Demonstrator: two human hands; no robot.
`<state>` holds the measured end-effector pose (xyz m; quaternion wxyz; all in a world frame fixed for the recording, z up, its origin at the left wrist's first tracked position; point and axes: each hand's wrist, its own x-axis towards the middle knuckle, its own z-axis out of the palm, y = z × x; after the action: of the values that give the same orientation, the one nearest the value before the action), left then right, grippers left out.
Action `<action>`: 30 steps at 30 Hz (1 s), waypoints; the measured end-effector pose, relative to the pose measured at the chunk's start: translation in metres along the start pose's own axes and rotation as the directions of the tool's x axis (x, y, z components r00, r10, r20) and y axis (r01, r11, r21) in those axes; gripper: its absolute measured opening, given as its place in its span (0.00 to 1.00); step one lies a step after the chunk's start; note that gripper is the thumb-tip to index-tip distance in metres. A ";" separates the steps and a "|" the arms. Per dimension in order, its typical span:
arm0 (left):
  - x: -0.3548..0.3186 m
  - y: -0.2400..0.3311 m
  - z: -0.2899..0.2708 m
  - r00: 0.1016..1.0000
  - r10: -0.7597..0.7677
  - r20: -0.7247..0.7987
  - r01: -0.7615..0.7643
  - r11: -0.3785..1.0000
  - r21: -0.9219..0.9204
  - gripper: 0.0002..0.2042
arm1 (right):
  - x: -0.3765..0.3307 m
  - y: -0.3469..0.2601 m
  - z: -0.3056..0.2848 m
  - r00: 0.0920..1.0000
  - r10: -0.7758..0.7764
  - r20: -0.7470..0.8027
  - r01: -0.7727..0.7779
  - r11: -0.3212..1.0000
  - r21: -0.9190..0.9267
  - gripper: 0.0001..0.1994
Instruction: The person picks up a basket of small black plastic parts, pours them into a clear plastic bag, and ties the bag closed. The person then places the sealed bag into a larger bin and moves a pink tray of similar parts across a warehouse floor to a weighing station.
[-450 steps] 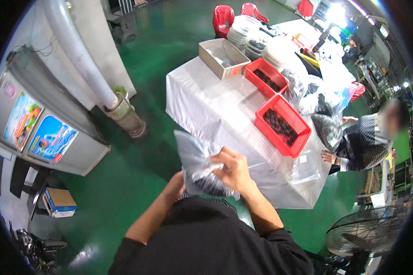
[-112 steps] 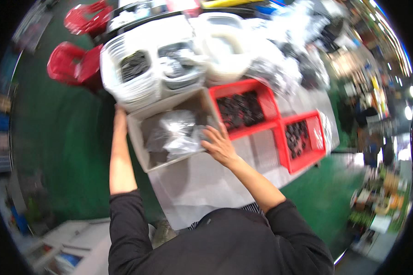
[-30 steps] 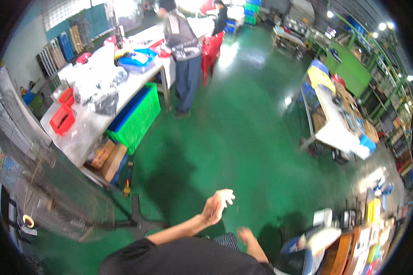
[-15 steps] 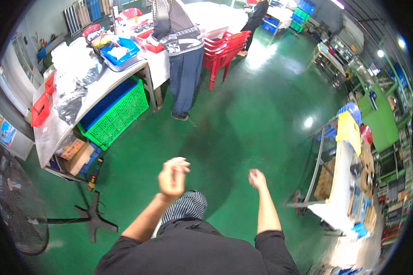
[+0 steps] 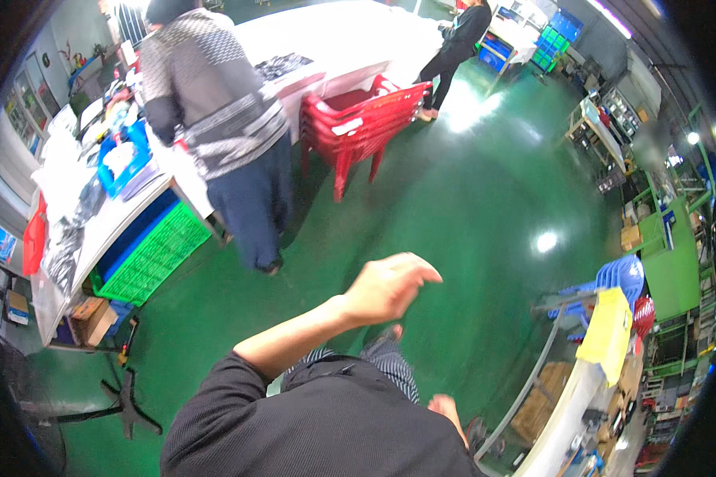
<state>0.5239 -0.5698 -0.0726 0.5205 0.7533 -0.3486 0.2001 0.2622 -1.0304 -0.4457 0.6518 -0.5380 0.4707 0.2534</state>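
My left hand [image 5: 390,288] swings across in front of my body above the green floor [image 5: 453,215]. Its fingers are loosely bent, one stretched out to the right, and no object shows in it. Low by my right side, my right hand [image 5: 444,409] is blurred and its fingers are mostly hidden, so its grip does not show. Neither hand touches anything that I can see. The nearest thing to my right hand is the metal-framed table [image 5: 569,413] on the right. Below me are my striped trousers [image 5: 391,367] and one foot.
Ahead on the left, a person [image 5: 215,103] stands at a cluttered table [image 5: 127,222] with a green crate [image 5: 155,254] beneath. Stacked red chairs [image 5: 358,119] stand beside that person. Another person [image 5: 453,48] is farther off. A fan base [image 5: 127,405] lies low left; blue chairs [image 5: 620,274] stand right.
The red chairs and the person at the table now appear nearer. My left hand has swung forward and to the right; my right hand has dropped back toward my side.
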 end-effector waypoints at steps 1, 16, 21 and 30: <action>0.033 -0.037 0.014 0.995 0.044 0.091 -0.048 0.998 0.034 0.15 | 0.021 -0.022 -0.025 0.990 0.096 -0.105 -0.084 0.990 0.117 0.07; 0.215 -0.650 -0.040 -0.239 -0.799 -0.552 0.608 0.320 -0.727 0.31 | 0.402 -1.017 0.506 0.774 -0.488 0.404 0.632 0.546 -0.551 0.13; 0.220 -0.819 -0.111 -0.337 -0.915 -0.223 0.295 0.123 -0.948 0.35 | 0.502 -1.165 0.727 0.760 -0.203 0.617 0.566 0.672 -0.478 0.20; 0.276 -0.875 -0.138 -0.407 -0.908 -0.105 0.072 0.082 -0.994 0.17 | 0.589 -1.176 0.836 0.573 0.427 0.700 -0.033 0.865 -0.501 0.30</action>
<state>1.3612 -0.3418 -0.4008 0.8066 0.2187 0.5369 0.1152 1.7839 -0.6924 -0.4412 0.6141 -0.4317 0.1311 0.6475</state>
